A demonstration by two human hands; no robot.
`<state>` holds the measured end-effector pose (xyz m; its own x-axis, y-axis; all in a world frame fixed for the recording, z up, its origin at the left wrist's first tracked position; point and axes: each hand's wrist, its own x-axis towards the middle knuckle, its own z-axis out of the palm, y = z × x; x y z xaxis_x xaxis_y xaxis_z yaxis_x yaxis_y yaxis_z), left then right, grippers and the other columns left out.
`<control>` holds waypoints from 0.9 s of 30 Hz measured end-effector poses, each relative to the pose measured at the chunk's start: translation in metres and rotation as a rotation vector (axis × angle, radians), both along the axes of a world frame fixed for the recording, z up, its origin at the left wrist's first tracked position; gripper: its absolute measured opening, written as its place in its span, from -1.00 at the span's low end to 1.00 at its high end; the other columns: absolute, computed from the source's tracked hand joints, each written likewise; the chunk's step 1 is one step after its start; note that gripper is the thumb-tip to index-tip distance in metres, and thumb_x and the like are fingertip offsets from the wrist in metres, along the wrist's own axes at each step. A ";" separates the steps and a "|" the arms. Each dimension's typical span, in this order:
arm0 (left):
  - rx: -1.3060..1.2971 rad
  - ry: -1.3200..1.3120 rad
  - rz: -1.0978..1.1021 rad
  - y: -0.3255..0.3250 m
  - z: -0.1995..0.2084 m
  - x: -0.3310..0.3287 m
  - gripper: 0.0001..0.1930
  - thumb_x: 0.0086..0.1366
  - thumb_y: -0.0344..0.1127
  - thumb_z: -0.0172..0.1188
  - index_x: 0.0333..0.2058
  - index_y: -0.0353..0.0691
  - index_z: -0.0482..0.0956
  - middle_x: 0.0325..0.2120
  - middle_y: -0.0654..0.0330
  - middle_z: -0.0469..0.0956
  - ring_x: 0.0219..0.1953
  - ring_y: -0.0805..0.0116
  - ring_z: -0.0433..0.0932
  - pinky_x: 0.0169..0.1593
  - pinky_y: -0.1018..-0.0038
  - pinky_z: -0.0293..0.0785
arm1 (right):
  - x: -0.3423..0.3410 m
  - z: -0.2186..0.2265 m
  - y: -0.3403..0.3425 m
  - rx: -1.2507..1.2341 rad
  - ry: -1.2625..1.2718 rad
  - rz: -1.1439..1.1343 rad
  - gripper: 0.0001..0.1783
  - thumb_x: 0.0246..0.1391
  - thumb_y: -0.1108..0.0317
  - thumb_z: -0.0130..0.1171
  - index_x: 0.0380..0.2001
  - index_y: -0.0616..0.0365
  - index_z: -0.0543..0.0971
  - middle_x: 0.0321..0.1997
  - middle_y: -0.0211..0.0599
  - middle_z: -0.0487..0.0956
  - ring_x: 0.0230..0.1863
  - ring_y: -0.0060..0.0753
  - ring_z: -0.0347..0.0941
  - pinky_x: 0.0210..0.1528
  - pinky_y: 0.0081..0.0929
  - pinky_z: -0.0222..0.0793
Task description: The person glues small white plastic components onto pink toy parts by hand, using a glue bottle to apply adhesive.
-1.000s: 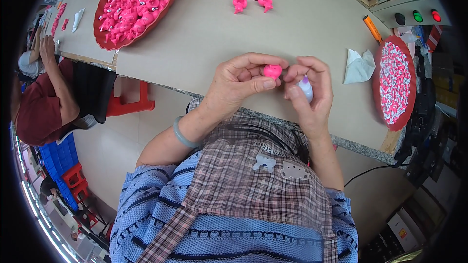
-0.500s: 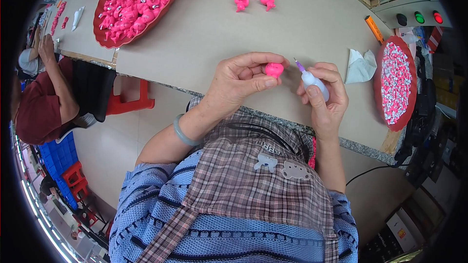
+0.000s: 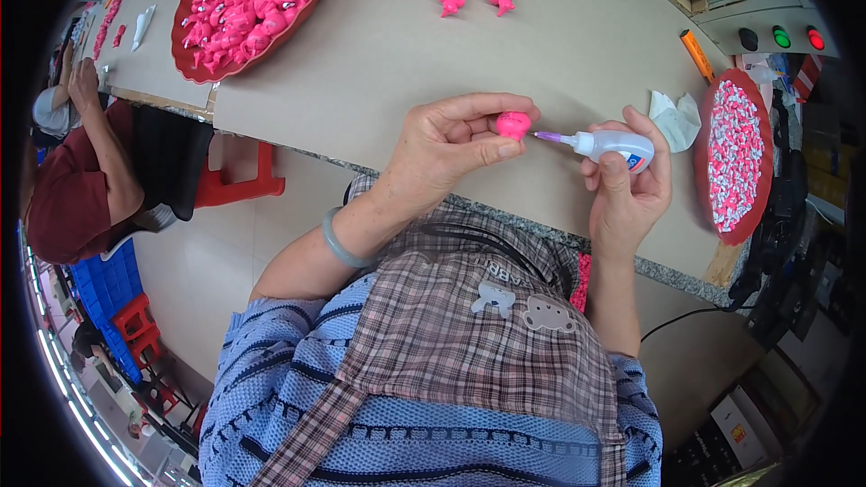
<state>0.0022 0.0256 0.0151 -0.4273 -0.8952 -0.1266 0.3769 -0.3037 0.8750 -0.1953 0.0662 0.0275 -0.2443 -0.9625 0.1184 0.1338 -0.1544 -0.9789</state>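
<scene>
Over the table (image 3: pixel 379 63), I see the left hand (image 3: pixel 437 142) pinching a pink piece (image 3: pixel 513 125), the right hand (image 3: pixel 629 188) clamped around a bottle (image 3: pixel 613 144), tip (image 3: pixel 552 138) beside the piece. Lining up seems underway; the next move calls for steadiness.

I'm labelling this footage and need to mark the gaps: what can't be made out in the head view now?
All in the head view:
Pink piece: its left side, hidden by the left hand.
Squeeze bottle: part of its lower side, covered by the right hand.
Nozzle: its tip is too small to tell whether it touches the piece.
Left tray: its far end, cut off by the upper edge.
</scene>
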 end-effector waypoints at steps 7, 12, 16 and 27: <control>0.013 0.012 -0.010 -0.001 -0.002 0.000 -0.59 0.17 -0.59 0.24 0.03 -0.42 0.47 -0.05 0.05 0.54 -0.04 0.41 0.53 0.06 0.51 0.51 | 0.002 0.003 0.005 -0.172 0.234 -0.069 -0.50 0.20 0.21 0.15 0.09 0.32 0.37 -0.24 -0.08 0.58 -0.45 -0.57 0.46 -0.49 -0.71 0.36; -0.002 0.014 0.003 0.000 -0.003 -0.001 -0.60 0.17 -0.58 0.25 0.02 -0.41 0.48 -0.08 0.08 0.55 -0.08 0.44 0.54 0.03 0.53 0.53 | 0.004 0.003 0.005 -0.233 0.353 -0.089 -0.49 0.19 0.20 0.17 0.08 0.33 0.39 -0.29 -0.10 0.61 -0.47 -0.59 0.47 -0.47 -0.70 0.37; 0.006 0.007 0.008 0.000 -0.002 -0.001 -0.60 0.17 -0.57 0.25 0.02 -0.41 0.49 -0.11 0.11 0.56 -0.11 0.46 0.54 0.01 0.55 0.53 | 0.005 0.002 0.005 -0.261 0.448 -0.118 -0.49 0.18 0.21 0.19 0.07 0.35 0.39 -0.32 -0.08 0.62 -0.45 -0.57 0.49 -0.44 -0.69 0.38; -0.016 -0.014 0.003 0.000 -0.003 -0.001 -0.62 0.18 -0.61 0.19 0.01 -0.43 0.48 -0.06 -0.04 0.54 -0.04 0.33 0.55 0.05 0.44 0.53 | 0.003 0.000 0.005 -0.303 0.514 -0.118 -0.47 0.17 0.19 0.19 0.05 0.38 0.40 -0.31 -0.05 0.61 -0.32 -0.36 0.59 -0.34 -0.56 0.48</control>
<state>0.0010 0.0254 0.0119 -0.4232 -0.8983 -0.1180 0.3653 -0.2883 0.8851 -0.1926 0.0716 0.0271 -0.1864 -0.8374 0.5137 -0.3790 -0.4211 -0.8240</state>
